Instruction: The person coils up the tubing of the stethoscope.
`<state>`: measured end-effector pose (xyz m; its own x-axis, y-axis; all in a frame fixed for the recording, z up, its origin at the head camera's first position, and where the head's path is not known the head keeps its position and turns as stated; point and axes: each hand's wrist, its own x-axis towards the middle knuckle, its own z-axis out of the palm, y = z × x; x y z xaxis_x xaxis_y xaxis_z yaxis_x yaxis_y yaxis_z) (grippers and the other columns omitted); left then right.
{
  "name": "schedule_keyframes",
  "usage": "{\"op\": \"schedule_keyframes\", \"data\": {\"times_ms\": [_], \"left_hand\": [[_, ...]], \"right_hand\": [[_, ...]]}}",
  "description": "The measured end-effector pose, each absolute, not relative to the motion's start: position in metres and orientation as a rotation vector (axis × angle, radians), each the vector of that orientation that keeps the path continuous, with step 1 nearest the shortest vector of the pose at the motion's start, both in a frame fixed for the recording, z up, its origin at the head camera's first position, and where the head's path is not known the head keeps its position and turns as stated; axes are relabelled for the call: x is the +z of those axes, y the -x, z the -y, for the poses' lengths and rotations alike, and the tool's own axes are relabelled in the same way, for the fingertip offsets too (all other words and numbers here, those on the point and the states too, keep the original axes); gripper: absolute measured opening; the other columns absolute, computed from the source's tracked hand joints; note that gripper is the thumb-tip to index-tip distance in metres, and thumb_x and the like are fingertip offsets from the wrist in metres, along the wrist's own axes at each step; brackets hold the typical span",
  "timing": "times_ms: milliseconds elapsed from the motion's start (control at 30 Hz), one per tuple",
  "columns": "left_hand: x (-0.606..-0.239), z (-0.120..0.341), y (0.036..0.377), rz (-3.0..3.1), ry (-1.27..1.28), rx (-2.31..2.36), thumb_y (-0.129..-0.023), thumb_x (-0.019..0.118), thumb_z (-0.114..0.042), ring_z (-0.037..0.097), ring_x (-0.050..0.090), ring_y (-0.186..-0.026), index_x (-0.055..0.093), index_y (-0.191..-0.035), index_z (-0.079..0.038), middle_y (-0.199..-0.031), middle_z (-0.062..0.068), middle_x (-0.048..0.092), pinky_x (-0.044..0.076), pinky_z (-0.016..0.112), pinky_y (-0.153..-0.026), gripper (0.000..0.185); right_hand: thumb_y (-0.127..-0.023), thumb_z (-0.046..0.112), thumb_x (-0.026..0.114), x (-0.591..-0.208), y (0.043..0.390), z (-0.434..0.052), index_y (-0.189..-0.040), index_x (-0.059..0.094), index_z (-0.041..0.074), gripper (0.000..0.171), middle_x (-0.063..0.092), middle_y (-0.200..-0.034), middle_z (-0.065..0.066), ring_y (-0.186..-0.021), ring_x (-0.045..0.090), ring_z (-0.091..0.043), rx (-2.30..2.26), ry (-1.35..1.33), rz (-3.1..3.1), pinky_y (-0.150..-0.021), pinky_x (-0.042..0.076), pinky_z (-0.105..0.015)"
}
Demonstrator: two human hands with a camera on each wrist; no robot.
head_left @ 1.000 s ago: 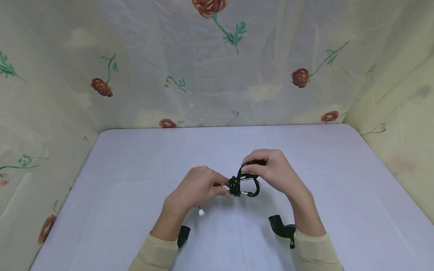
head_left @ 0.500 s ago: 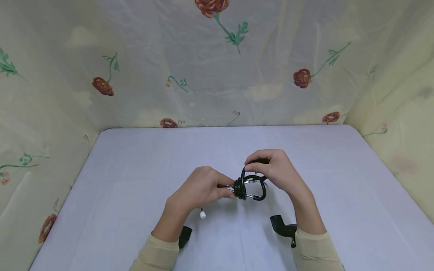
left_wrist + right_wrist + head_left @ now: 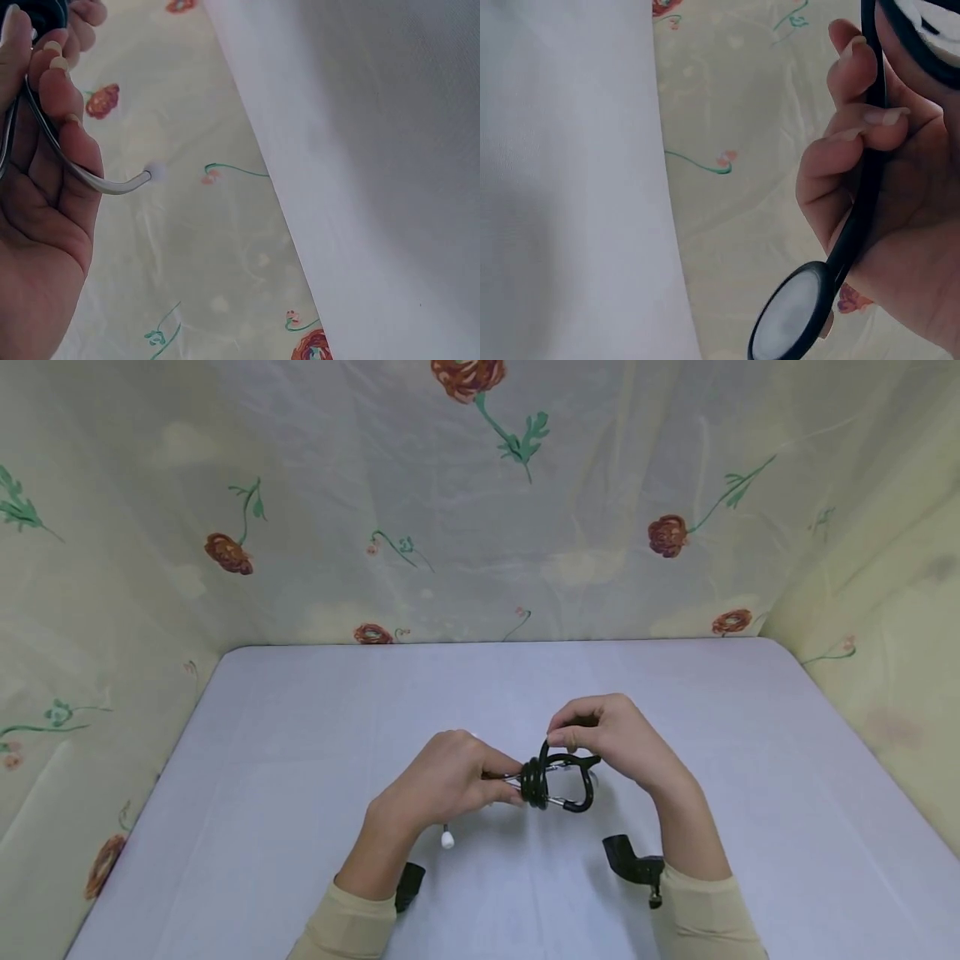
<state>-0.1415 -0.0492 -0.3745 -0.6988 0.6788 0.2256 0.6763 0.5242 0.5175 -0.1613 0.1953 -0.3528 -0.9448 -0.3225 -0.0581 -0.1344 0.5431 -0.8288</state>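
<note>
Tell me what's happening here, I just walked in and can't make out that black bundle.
A person holds a stethoscope above a white table. The left hand grips the metal ear tubes, one white ear tip sticking out below. The right hand holds the black tubing, coiled in loops between both hands, with the round chest piece hanging under the palm.

Left hand [image 3: 37, 202] curls round a metal tube [image 3: 82, 174] with white eartip [image 3: 156, 172]

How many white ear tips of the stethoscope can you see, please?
1: a white ear tip hangs below the left hand over the table. A second may be hidden inside the coiled stethoscope.
</note>
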Motion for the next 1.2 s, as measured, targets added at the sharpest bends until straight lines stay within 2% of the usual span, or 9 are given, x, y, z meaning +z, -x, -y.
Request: {"op": "schedule_keyframes", "data": {"times_ms": [233, 500, 567, 667, 733, 800, 900, 1033, 1200], "left_hand": [[-0.371, 0.048, 0.139, -2.675, -1.233, 1.047, -0.081, 0.079, -0.037, -0.004, 0.046, -0.056, 0.079, -0.091, -0.029, -0.078, -0.022, 0.073, 0.038, 0.015, -0.055, 0.013], [-0.373, 0.051, 0.141, -2.698, -1.225, 1.175, -0.080, 0.081, -0.031, -0.006, 0.049, -0.056, 0.081, -0.098, -0.025, -0.088, -0.016, 0.077, 0.043, 0.018, -0.056, 0.019], [-0.372, 0.051, 0.140, -2.730, -1.240, 1.197, -0.080, 0.081, -0.031, -0.006, 0.047, -0.055, 0.080, -0.099, -0.025, -0.088, -0.016, 0.077, 0.052, 0.022, -0.068, 0.020], [-0.372, 0.052, 0.140, -2.783, -1.258, 1.238, -0.080, 0.081, -0.032, -0.006, 0.043, -0.054, 0.080, -0.100, -0.027, -0.088, -0.017, 0.077, 0.055, 0.031, -0.086, 0.021], [-0.372, 0.052, 0.140, -2.813, -1.253, 1.268, -0.079, 0.081, -0.031, -0.005, 0.042, -0.053, 0.080, -0.101, -0.027, -0.085, -0.017, 0.076, 0.055, 0.029, -0.085, 0.022], [-0.373, 0.053, 0.140, -2.834, -1.239, 1.300, -0.079, 0.081, -0.031, -0.005, 0.042, -0.052, 0.080, -0.101, -0.026, -0.084, -0.016, 0.076, 0.050, 0.022, -0.070, 0.023], [-0.373, 0.054, 0.141, -2.886, -1.217, 1.329, -0.079, 0.082, -0.030, -0.006, 0.046, -0.054, 0.080, -0.101, -0.025, -0.085, -0.015, 0.077, 0.038, 0.017, -0.055, 0.022], [-0.374, 0.056, 0.142, -2.993, -1.202, 1.347, -0.079, 0.082, -0.031, -0.006, 0.047, -0.055, 0.080, -0.098, -0.025, -0.085, -0.013, 0.077, 0.037, 0.014, -0.055, 0.021], [-0.374, 0.057, 0.144, -3.083, -1.157, 1.369, -0.080, 0.081, -0.032, -0.003, 0.044, -0.052, 0.080, -0.099, -0.026, -0.083, -0.014, 0.077, 0.034, 0.014, -0.053, 0.020]], "right_hand": [[-0.092, 0.022, 0.070, -0.359, 0.166, -0.204, -0.100, 0.073, 0.003, 0.021, 0.070, -0.097, -0.009, -0.089, 0.062, -0.021, -1.436, 0.472, -2.426, -0.080, 0.052, -0.038], [-0.097, 0.019, 0.063, -0.361, 0.167, -0.202, -0.101, 0.073, 0.005, 0.018, 0.070, -0.096, -0.006, -0.089, 0.062, -0.023, -1.488, 0.478, -2.369, -0.082, 0.051, -0.038], [-0.098, 0.016, 0.060, -0.361, 0.167, -0.201, -0.101, 0.072, 0.004, 0.018, 0.071, -0.093, -0.007, -0.088, 0.063, -0.024, -1.503, 0.482, -2.366, -0.083, 0.050, -0.039], [-0.096, -0.004, 0.046, -0.360, 0.167, -0.200, -0.102, 0.071, 0.001, 0.026, 0.070, -0.088, -0.010, -0.083, 0.064, -0.025, -1.511, 0.492, -2.371, -0.079, 0.048, -0.038], [-0.089, -0.012, 0.039, -0.359, 0.166, -0.198, -0.104, 0.070, 0.000, 0.037, 0.069, -0.086, -0.013, -0.079, 0.063, -0.026, -1.516, 0.498, -2.372, -0.075, 0.048, -0.038], [-0.086, -0.014, 0.037, -0.358, 0.165, -0.197, -0.107, 0.070, 0.000, 0.042, 0.068, -0.085, -0.015, -0.075, 0.061, -0.027, -1.522, 0.501, -2.372, -0.072, 0.047, -0.038], [-0.095, -0.001, 0.049, -0.356, 0.164, -0.193, -0.106, 0.070, -0.001, 0.024, 0.069, -0.088, -0.017, -0.077, 0.063, -0.027, -1.535, 0.482, -2.370, -0.075, 0.048, -0.038], [-0.097, 0.015, 0.061, -0.355, 0.163, -0.188, -0.101, 0.067, -0.004, 0.020, 0.070, -0.091, -0.016, -0.081, 0.067, -0.023, -1.524, 0.438, -2.392, -0.081, 0.048, -0.038], [-0.097, 0.022, 0.063, -0.354, 0.162, -0.184, -0.109, 0.068, -0.001, 0.026, 0.069, -0.086, -0.015, -0.072, 0.065, -0.020, -1.526, 0.458, -2.402, -0.082, 0.045, -0.038]]}}
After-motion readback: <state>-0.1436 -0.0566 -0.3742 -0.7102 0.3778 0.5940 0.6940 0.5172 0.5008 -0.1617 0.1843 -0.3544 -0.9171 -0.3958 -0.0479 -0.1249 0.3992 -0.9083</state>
